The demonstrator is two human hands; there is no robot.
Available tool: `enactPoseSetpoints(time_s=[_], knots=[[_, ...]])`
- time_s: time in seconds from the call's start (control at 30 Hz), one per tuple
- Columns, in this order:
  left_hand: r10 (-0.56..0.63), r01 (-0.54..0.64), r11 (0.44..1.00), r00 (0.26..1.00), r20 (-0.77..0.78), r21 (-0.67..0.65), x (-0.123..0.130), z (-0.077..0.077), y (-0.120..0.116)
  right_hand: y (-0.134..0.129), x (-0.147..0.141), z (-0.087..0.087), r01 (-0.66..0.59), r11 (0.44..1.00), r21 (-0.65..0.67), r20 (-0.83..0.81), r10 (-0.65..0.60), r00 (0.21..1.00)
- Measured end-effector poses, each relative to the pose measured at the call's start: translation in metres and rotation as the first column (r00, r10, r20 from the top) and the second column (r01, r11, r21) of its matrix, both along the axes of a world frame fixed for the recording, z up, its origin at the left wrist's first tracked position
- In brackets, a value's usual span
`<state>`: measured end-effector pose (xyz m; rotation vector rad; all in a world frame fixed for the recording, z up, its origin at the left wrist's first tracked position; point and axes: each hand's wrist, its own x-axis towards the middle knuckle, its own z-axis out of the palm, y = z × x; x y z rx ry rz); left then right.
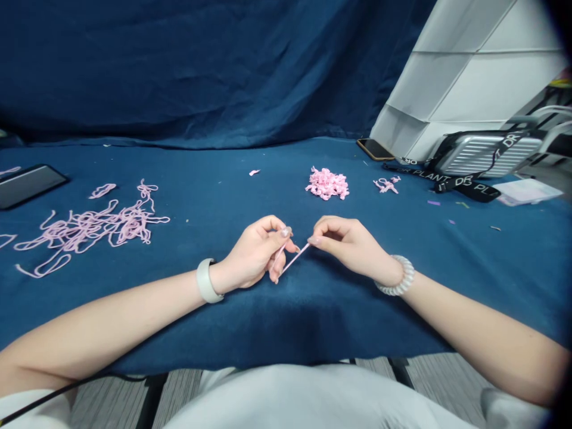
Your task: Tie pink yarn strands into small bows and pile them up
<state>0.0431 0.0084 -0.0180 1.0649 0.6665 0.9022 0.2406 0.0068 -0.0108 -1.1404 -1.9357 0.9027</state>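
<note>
Head view: both hands (pixel 252 256) (pixel 353 247) pinch pink cord (pixel 292 260), its ends seemingly hidden.

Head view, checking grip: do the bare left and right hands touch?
Apart. Head view shows a gap between left hand and right hand, spanned by a thin pink cord.

Pale watch (pixel 206 280), coiled spiral bracelet (pixel 397 276)

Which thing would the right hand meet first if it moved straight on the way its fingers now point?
The right hand would likely meet the left hand, just ahead along the pink cord between them, though depth is unclear.
</note>
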Motion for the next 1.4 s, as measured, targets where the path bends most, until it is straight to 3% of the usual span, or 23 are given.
enactPoseSetpoints(time_s=[0.17, 0.3, 0.43, 0.6, 0.73, 1.07, 1.2, 1.3, 1.4], knots=[[-0.097, 0.092, 0.994, 0.991, -0.089, -0.059, -0.001, -0.009, -0.002, -0.009, -0.001, 0.002, -0.178, 0.937, 0.3, 0.061, 0.168, 0.984], [-0.228, 0.223, 0.974, 0.96, -0.161, -0.049, -0.006, -0.013, 0.0, -0.013, -0.002, 0.0, -0.216, 0.863, 0.456, 0.099, 0.192, 0.976], [-0.3, 0.298, 0.954, 0.933, -0.198, -0.044, -0.008, -0.013, 0.0, -0.014, -0.002, -0.003, -0.233, 0.751, 0.618, 0.16, 0.171, 0.972], [-0.343, 0.338, 0.939, 0.917, -0.201, -0.061, -0.006, -0.01, -0.001, -0.015, 0.0, -0.005, -0.242, 0.633, 0.735, 0.188, 0.153, 0.97], [-0.366, 0.362, 0.93, 0.905, -0.215, -0.062, -0.007, -0.008, -0.003, -0.014, -0.001, -0.005, -0.242, 0.584, 0.774, 0.202, 0.135, 0.97], [-0.391, 0.381, 0.92, 0.877, -0.279, -0.091, -0.006, -0.005, -0.003, -0.014, -0.003, -0.002, -0.254, 0.534, 0.807, 0.199, 0.159, 0.967], [-0.393, 0.386, 0.919, 0.869, -0.299, -0.085, -0.008, -0.005, -0.003, -0.015, -0.004, -0.003, -0.255, 0.538, 0.803, 0.198, 0.163, 0.967], [-0.395, 0.389, 0.917, 0.866, -0.308, -0.084, -0.008, -0.006, -0.002, -0.015, -0.004, -0.004, -0.246, 0.583, 0.775, 0.176, 0.174, 0.969], [-0.388, 0.382, 0.921, 0.873, -0.296, -0.082, -0.008, -0.007, -0.003, -0.016, -0.005, -0.001, -0.219, 0.711, 0.669, 0.084, 0.221, 0.972]])
